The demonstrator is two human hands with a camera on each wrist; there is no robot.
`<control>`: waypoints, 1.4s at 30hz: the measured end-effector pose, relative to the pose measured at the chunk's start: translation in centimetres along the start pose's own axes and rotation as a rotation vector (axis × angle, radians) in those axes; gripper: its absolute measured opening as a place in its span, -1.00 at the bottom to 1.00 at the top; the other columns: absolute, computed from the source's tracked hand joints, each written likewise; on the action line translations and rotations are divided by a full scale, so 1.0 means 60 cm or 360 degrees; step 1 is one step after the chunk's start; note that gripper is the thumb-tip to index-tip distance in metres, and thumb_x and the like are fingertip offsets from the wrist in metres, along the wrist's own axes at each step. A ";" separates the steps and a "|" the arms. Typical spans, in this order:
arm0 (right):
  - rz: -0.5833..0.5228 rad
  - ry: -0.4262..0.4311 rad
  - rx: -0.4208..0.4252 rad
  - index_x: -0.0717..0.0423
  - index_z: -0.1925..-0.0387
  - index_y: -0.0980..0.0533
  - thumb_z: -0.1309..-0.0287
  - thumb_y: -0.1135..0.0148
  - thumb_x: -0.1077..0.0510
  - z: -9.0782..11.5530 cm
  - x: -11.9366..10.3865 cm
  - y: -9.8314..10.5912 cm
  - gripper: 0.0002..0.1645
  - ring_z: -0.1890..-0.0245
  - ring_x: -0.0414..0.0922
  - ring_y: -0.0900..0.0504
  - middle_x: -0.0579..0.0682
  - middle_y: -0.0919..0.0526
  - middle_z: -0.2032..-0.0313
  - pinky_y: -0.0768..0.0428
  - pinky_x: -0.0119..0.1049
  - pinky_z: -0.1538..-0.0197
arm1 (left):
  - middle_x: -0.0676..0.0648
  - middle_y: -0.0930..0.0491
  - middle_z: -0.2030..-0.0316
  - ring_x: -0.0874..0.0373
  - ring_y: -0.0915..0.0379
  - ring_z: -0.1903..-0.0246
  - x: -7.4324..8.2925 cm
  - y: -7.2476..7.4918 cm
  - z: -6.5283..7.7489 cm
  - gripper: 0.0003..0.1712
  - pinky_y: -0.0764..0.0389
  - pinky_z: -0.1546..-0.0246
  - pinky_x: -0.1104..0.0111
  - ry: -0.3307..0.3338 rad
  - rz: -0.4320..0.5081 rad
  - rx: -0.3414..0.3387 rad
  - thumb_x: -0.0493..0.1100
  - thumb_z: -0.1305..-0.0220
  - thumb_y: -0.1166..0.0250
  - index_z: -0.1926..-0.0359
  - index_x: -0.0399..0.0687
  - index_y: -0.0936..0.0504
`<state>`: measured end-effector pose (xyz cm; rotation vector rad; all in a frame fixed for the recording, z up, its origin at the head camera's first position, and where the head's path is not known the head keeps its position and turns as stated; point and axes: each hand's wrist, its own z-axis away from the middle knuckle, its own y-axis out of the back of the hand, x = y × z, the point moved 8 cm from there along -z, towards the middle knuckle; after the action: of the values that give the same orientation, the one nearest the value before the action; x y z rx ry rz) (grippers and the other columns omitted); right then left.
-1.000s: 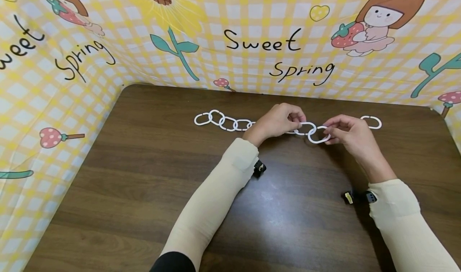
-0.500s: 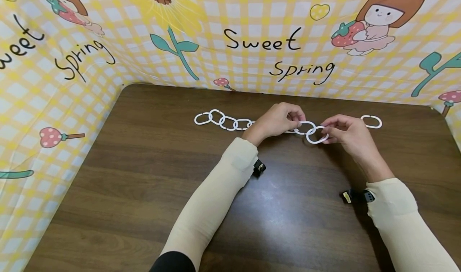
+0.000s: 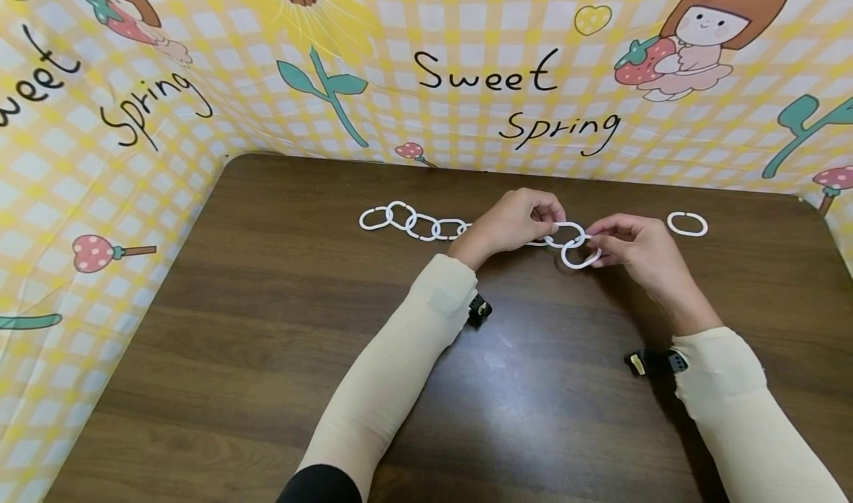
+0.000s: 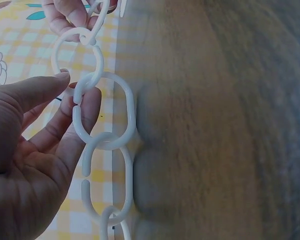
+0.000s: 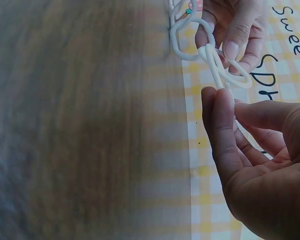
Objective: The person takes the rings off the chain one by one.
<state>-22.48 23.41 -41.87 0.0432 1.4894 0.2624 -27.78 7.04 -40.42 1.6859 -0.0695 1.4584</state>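
Yellow-and-white checked cloth is hanging behind the desk and along its left side, showing a sunflower, strawberries and the words "Sweet Spring". Dark brown wood is making up the desk, and its surface is catching a pale patch of light between the person's arms. Two cream sleeves are reaching across it, the left sleeve and the right sleeve. Near the far edge of the desk a chain of white oval rings is running sideways, its left stretch lying on the wood and its middle passing under the left hand. That hand's fingers are pinching the chain, close in, a little way back from its right end. Just beside it, the right hand is working with thumb and fingers brought together, holding the chain's end ring. Small black cameras are sitting at both wrists. The end ring is tilting down toward the person while looping through its neighbour. Beyond the right hand, one loose ring is lying flat, apart from the chain.
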 end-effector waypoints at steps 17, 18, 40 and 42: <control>0.0140 -0.0011 -0.0051 0.63 0.00 -0.50 -0.39 -0.13 0.46 -0.001 0.001 -0.017 -0.75 0.47 -0.33 -0.72 -0.24 -0.71 0.39 -0.75 -0.38 0.32 | 0.02 -0.63 0.31 0.23 -0.51 0.27 0.001 -0.001 0.001 -0.90 -0.48 0.20 0.50 -0.0008 0.0014 0.0007 -0.27 -0.45 -0.32 0.08 -0.12 -0.71; 0.0145 -0.0010 -0.0052 0.62 0.00 -0.51 -0.39 -0.13 0.46 -0.001 0.001 -0.017 -0.75 0.47 -0.33 -0.72 -0.25 -0.71 0.39 -0.75 -0.38 0.32 | 0.02 -0.63 0.31 0.23 -0.51 0.27 0.001 -0.002 0.001 -0.89 -0.48 0.20 0.50 -0.0004 0.0015 0.0004 -0.27 -0.45 -0.32 0.07 -0.14 -0.71; 0.0156 -0.0019 -0.0068 0.59 0.00 -0.52 -0.40 -0.11 0.44 -0.003 0.004 -0.017 -0.75 0.46 -0.31 -0.73 -0.23 -0.70 0.37 -0.76 -0.35 0.31 | 0.00 -0.64 0.28 0.22 -0.52 0.25 0.004 -0.002 -0.001 -0.86 -0.48 0.17 0.50 -0.0027 0.0017 -0.0008 -0.26 -0.46 -0.32 0.04 -0.18 -0.71; 0.0156 -0.0021 -0.0068 0.59 0.00 -0.52 -0.40 -0.10 0.44 -0.003 0.004 -0.018 -0.75 0.46 -0.31 -0.72 -0.23 -0.70 0.37 -0.76 -0.35 0.31 | 0.00 -0.64 0.27 0.21 -0.52 0.24 0.003 -0.002 -0.001 -0.86 -0.48 0.17 0.50 -0.0016 0.0016 -0.0017 -0.25 -0.47 -0.31 0.03 -0.18 -0.70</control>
<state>-22.48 22.40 -42.30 0.0836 1.4697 0.3726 -27.70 7.22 -40.35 1.6866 -0.0914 1.4547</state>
